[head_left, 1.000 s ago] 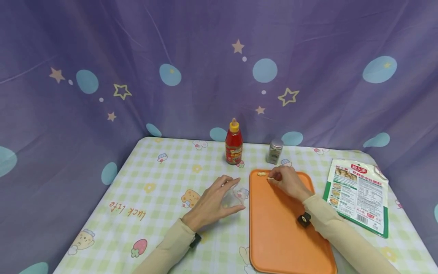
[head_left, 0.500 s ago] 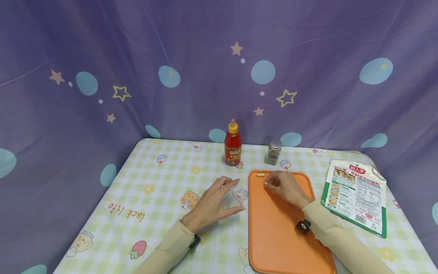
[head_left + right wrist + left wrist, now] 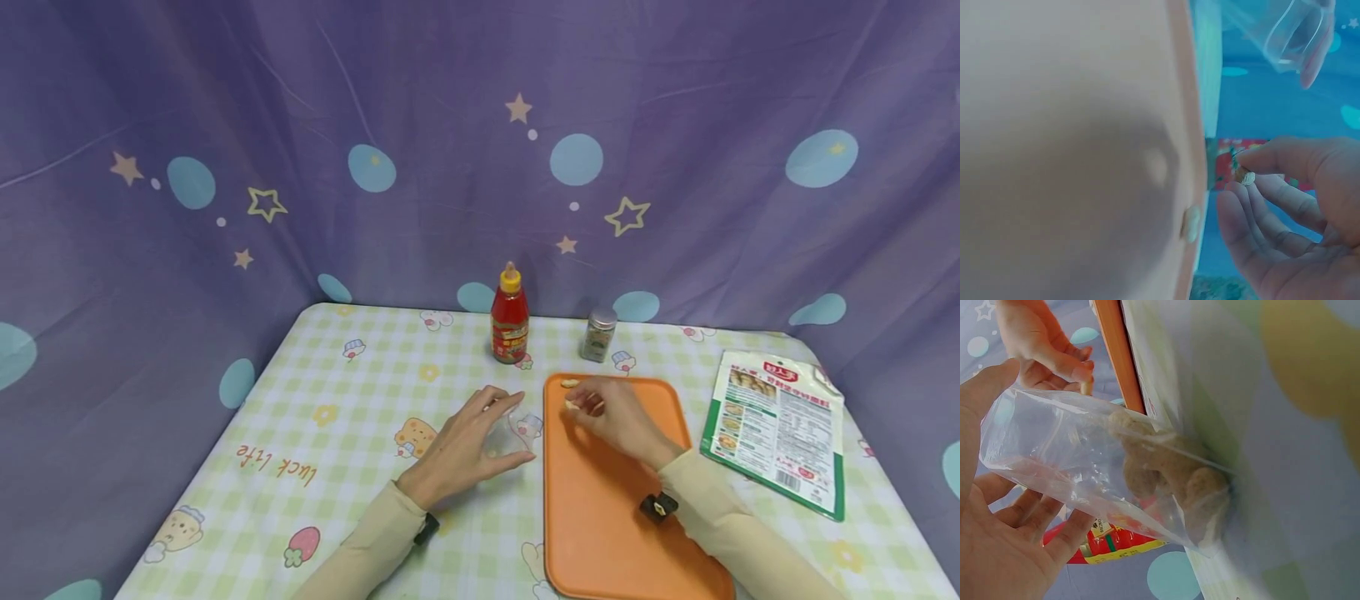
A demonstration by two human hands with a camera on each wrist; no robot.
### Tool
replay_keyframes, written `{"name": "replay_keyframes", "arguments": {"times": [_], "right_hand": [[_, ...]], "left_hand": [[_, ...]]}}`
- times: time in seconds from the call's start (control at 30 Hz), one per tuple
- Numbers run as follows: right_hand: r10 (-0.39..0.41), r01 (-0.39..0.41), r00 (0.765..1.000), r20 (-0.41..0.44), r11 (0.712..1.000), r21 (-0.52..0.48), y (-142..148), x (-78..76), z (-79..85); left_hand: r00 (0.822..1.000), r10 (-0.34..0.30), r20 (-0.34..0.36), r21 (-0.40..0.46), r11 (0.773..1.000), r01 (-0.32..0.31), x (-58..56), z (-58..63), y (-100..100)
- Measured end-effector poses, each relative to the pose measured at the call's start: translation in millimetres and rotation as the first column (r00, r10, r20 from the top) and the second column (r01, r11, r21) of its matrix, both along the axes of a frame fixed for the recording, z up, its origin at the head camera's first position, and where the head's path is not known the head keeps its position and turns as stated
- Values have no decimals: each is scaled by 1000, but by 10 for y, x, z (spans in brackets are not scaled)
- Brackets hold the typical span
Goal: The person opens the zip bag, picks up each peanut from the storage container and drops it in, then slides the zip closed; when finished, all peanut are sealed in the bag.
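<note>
My right hand pinches a small peanut in its shell between thumb and fingertips, over the far left part of an orange board. Another peanut lies at the board's far left corner. Left of the board, my left hand curves round a clear plastic bag, thumb and fingers spread at its wide-open mouth. Several brown peanuts show through the plastic at the bag's bottom, close to the tablecloth.
A red sauce bottle with a yellow cap stands behind the board. Beside it is a small spice jar. A white and green food packet lies right of the board. A purple curtain hangs behind the table.
The right hand has drawn leftward and slightly nearer with the pinched peanut, away from the board's far edge. My left hand and the bag stay in place.
</note>
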State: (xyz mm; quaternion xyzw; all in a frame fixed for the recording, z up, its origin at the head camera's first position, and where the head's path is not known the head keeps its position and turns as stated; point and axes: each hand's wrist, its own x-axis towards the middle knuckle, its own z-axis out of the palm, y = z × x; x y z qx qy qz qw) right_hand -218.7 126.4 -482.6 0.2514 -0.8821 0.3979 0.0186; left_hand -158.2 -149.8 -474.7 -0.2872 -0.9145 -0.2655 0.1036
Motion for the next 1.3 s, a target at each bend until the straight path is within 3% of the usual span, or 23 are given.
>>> {"name": "replay_keyframes", "arguments": {"times": [0.5,0.97,1.3], "right_hand": [[53,-53,998,37,999,-12,-253,264,292],[92,-91,996,0,993,-69,-440,365,360],[104,-102,994,30,992,-69,-494,410,398]], "left_hand": [[1000,-10,-5,18,1000,10,6,-17,-4],[1000,-11,19,16,1000,11,-9,-1,4],[1000,-16,-2,29,999,16,6,4,-7]]}}
